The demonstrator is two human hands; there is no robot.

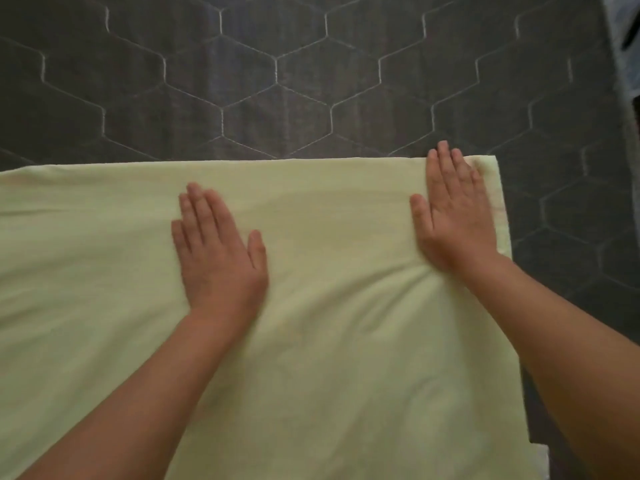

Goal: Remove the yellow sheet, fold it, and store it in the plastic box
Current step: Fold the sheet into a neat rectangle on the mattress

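Two hands lie flat, palms down, on the yellow sheet (329, 358), with fingers straight and close together, gripping nothing. The left hand (220, 247) rests near the middle of the view, its fingers pointing toward 12 o'clock and the thumb spread toward 3 o'clock. The right hand (453, 216) presses the cloth out at 3 o'clock from the left one, well apart from it. Its fingers also aim at 12 o'clock, and the fingertips reach the sheet's far edge, the longest just over it. Both bare forearms run back toward 6 o'clock.

Soft wrinkles fan out from the heel of the right hand toward 7 o'clock. The sheet appears doubled over, with a straight far edge running from 9 o'clock to 3 o'clock and a squared corner just at 1 o'clock of the right hand. It fills the lower half of the view and runs out of frame at 9 o'clock and 6 o'clock.

Beneath and beyond it, toward 12 o'clock and 3 o'clock, lies a dark grey quilted cover (277, 81) stitched in pale hexagons.
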